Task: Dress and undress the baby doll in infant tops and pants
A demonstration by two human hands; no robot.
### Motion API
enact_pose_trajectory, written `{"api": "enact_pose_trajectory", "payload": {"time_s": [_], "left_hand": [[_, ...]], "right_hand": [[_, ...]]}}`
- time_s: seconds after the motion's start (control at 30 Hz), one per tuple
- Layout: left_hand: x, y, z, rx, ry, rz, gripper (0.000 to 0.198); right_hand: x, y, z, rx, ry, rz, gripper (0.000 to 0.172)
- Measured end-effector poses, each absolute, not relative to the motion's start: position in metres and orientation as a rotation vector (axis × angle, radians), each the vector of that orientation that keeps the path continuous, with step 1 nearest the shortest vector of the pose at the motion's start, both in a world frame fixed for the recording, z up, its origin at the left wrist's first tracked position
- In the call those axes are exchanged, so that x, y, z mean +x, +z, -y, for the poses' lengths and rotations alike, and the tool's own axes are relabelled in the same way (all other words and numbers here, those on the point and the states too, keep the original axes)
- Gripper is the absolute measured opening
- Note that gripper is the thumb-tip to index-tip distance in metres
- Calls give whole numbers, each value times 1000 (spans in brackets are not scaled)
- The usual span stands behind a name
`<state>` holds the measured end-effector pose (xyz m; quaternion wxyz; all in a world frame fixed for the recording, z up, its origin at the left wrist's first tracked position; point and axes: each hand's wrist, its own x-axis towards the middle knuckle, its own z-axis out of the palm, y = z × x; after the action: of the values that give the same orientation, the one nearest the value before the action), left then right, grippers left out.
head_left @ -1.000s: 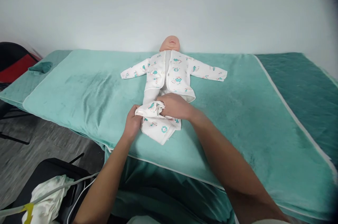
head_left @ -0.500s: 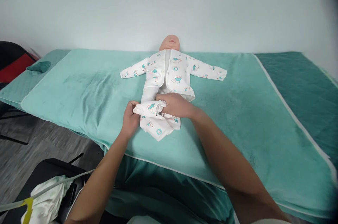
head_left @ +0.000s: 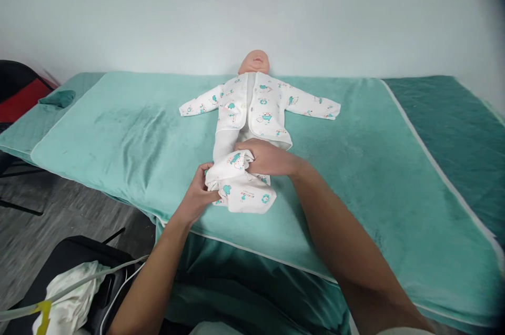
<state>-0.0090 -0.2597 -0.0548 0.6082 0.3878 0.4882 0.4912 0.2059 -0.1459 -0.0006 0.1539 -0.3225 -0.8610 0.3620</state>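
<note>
A baby doll (head_left: 254, 63) lies on its back in a white printed jacket (head_left: 268, 109) with the sleeves spread wide. Below the jacket, bunched white printed baby pants (head_left: 246, 195) surround the lower legs, and one white-covered leg (head_left: 224, 143) shows above them. My left hand (head_left: 200, 193) grips the left edge of the pants, thumb on top and fingers partly behind the cloth. With curled fingers, my right hand (head_left: 268, 157) holds the waist side of the pants between the doll's legs. The fingertips of the right hand are hidden in the fabric.
The doll rests on a bed with a green cover (head_left: 355, 166), against a white wall (head_left: 252, 9). At the lower left stands a black chair (head_left: 74, 248) with a crumpled white cloth (head_left: 73, 293) and a cable (head_left: 90, 275). Another chair (head_left: 18, 80) with red on it is at far left.
My left hand has slid down and slightly right along the pants, its thumb now over the cloth. The lower part of the pants has swung right. My right hand has barely moved.
</note>
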Motion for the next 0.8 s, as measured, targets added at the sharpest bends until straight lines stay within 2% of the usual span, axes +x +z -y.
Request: {"api": "enact_pose_trajectory", "payload": {"time_s": [0.2, 0.27, 0.53, 0.63, 0.8], "left_hand": [[-20, -66, 231, 1058, 1235, -1299, 28], [-21, -68, 221, 1119, 1301, -1335, 20], [-6, -66, 190, 1042, 1614, -1382, 22], [-3, -63, 172, 1033, 1632, -1371, 19], [-4, -61, 140, 1161, 1577, -1425, 15]], "right_hand": [[204, 4, 147, -1055, 951, 2591, 19], [202, 5, 148, -1136, 923, 2586, 19], [193, 4, 150, -1277, 813, 2503, 14], [192, 1, 148, -1292, 815, 2382, 10], [190, -3, 145, -1364, 793, 2210, 16]]}}
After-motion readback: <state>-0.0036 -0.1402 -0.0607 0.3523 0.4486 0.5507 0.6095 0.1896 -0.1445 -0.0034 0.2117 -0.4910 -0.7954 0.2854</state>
